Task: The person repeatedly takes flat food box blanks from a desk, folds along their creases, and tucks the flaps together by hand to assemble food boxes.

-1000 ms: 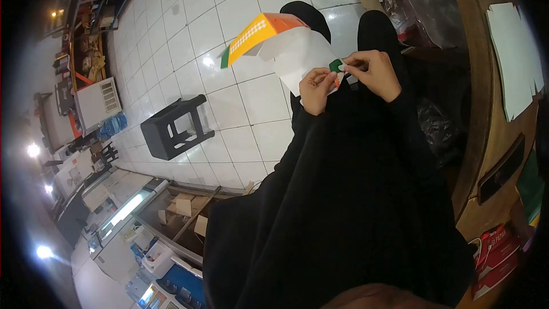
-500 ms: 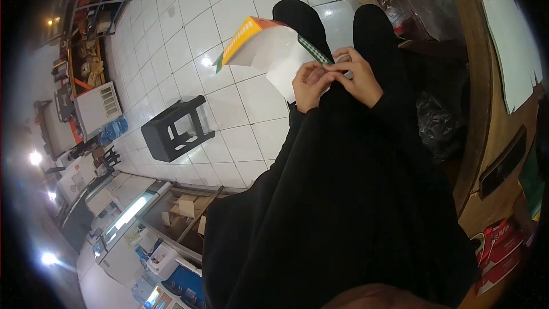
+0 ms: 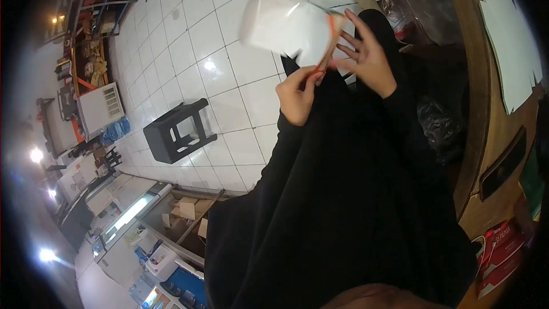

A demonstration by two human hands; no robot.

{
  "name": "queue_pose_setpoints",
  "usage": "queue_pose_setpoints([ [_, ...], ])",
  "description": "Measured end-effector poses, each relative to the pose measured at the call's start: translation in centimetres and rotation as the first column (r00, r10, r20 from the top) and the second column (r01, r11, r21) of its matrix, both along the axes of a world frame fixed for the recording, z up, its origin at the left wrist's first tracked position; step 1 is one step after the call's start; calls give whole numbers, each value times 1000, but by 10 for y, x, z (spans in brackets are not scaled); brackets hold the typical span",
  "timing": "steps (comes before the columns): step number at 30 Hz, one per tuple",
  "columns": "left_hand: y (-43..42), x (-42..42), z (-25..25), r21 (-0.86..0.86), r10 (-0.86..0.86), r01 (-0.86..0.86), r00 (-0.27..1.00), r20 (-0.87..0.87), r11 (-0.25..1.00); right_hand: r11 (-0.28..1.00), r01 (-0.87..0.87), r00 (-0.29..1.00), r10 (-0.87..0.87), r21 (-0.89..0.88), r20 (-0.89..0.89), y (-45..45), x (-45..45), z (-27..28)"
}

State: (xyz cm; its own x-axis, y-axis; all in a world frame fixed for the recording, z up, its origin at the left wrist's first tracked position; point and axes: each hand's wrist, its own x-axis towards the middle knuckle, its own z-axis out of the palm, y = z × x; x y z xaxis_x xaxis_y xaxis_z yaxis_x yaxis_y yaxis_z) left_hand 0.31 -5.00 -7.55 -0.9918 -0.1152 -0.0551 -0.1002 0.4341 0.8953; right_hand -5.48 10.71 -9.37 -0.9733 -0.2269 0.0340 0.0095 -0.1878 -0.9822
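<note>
A sheet of printed card [image 3: 286,26] is held above my knees, its plain white side facing up and its far end blurred by motion. An orange strip shows along its right edge. My left hand [image 3: 298,92] pinches the card's near corner between thumb and fingers. Beside the right edge, my right hand [image 3: 369,60] has its fingers spread, with the fingertips at or very near the card. Whether they touch it I cannot tell.
A black plastic stool [image 3: 178,130] lies on its side on the tiled floor [image 3: 240,103]. On the wooden table [image 3: 486,131] at the right are a stack of white sheets [image 3: 509,51], a dark phone [image 3: 502,163] and red packages [image 3: 497,252]. Clear plastic bags [image 3: 423,8] sit at the upper right.
The card has turned so that its white side shows instead of the yellow and green print. My left hand has moved slightly left, and my right hand has opened from a pinch into spread fingers.
</note>
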Motion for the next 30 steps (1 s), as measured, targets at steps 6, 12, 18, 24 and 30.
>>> queue_pose_setpoints([
  [6,20,-21,62,663,75,15,991,-107,748,909,56,902,130,412,-411,-1,20,61],
  [12,41,-16,69,669,211,-48,964,-164,741,860,451,698,-174,237,-695,15,27,88],
  [18,52,-13,66,661,247,-41,943,-221,749,870,439,723,-193,226,-663,16,26,89],
  [24,58,-9,70,641,265,-47,932,-249,766,876,386,741,-109,288,-663,18,23,98],
  [30,57,-3,67,615,280,2,889,-362,789,865,468,678,-219,182,-701,14,29,88],
])
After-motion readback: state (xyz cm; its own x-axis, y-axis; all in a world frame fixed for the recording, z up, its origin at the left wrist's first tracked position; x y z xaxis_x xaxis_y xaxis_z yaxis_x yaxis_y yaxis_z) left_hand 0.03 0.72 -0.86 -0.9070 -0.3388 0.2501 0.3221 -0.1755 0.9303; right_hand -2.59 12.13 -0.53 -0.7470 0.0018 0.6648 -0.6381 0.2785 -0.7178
